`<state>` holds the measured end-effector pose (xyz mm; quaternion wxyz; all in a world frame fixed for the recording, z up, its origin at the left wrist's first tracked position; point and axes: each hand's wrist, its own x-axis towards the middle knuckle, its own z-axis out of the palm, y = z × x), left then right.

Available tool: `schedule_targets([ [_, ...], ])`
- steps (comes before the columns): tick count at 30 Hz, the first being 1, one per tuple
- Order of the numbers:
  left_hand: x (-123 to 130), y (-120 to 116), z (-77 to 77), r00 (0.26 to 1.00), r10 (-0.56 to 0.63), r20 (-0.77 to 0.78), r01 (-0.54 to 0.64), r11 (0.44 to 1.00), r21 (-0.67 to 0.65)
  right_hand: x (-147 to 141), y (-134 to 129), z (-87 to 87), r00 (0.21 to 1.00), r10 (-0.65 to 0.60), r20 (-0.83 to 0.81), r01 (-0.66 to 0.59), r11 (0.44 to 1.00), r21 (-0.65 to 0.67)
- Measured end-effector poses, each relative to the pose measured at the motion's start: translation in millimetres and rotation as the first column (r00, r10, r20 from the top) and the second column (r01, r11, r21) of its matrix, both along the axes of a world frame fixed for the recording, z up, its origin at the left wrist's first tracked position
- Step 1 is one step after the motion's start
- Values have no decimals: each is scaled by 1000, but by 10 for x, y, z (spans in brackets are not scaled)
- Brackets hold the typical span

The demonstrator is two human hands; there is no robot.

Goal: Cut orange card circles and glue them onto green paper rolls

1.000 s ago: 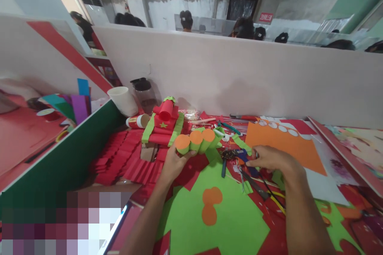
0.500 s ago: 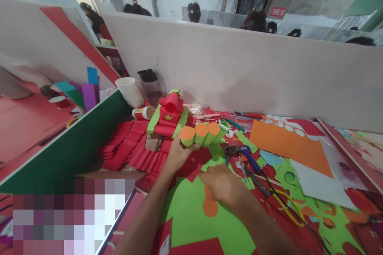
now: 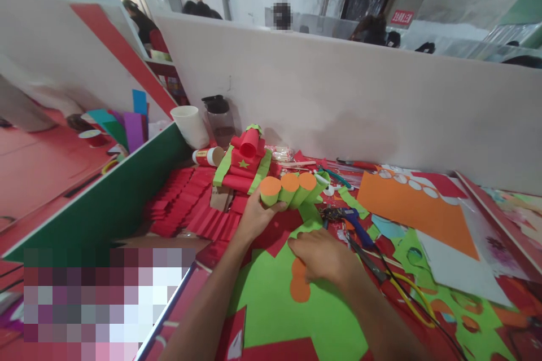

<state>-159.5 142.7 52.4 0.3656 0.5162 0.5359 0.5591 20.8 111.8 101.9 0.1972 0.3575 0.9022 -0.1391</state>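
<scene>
My left hand point(image 3: 259, 215) is closed around a green paper tube with an orange disc on its end point(image 3: 270, 187). More green tubes with orange ends point(image 3: 298, 185) stand in a row beside it. Lower and to the right, my right hand point(image 3: 319, 254) has its fingers curled down over the green sheet point(image 3: 271, 304), at orange paper discs point(image 3: 300, 289); whether it pinches one is hidden. Behind my left hand stands a red and green paper model with a star point(image 3: 245, 162).
Pleated red paper point(image 3: 173, 197) lies at left by a green divider point(image 3: 105, 197). A glue gun point(image 3: 347, 217), scissors point(image 3: 372, 265), an orange sheet point(image 3: 415, 208) and green scraps lie at right. A white cup point(image 3: 190, 127) and bottle point(image 3: 220, 124) stand behind.
The whole view has shifted slightly, with the scene sitting a little further right. Both hands keep nearly the same places and poses over the work.
</scene>
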Motion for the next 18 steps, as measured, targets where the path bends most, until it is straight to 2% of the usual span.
schedule_targets([
  [4,-2,9,-6,1000,-12,0,12,1000,-5,-118,-57,151,997,-54,48,56,997,-44],
  [6,-1,11,-9,1000,-19,15,19,1000,-8,-168,-78,174,995,-49,87,53,998,-46],
  [13,8,7,1,1000,-6,20,7,1000,-20,-70,53,-35,997,77,27,-76,996,-53],
  [18,15,0,37,1000,7,28,-6,1000,-20,-71,21,-48,998,59,-13,-60,994,-93],
])
